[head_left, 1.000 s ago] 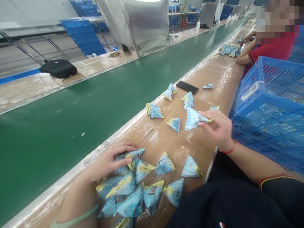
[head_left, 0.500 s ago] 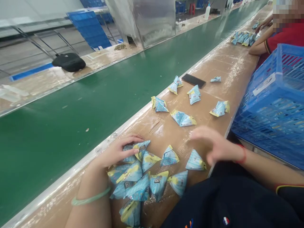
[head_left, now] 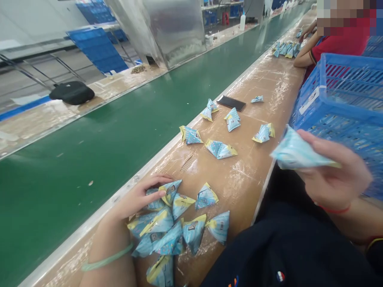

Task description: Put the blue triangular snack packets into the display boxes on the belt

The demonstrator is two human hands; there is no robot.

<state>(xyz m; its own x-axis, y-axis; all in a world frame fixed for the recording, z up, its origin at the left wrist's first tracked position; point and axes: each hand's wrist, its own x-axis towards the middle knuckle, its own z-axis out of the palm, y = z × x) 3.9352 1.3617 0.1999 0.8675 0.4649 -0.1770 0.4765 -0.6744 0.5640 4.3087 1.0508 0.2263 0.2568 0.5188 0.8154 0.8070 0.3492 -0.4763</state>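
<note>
My left hand [head_left: 140, 195] lies with fingers spread on a heap of blue and yellow triangular packets [head_left: 167, 231] at the near end of the brown table [head_left: 239, 179]. My right hand [head_left: 332, 171] is raised off the table's right edge and pinches one blue packet [head_left: 295, 153] between thumb and fingers. Several more packets [head_left: 220, 149] lie scattered singly farther along the table.
A green conveyor belt [head_left: 119, 123] runs along the left of the table. A blue plastic crate [head_left: 344, 107] stands at the right. A black phone [head_left: 231, 102] lies on the table beyond the packets. Another person in a red shirt [head_left: 332, 44] works with packets farther down.
My right hand set a packet down among the scattered ones, came back, picked up a packet from the near group and lifted it to the right. My left hand stayed on the heap.
</note>
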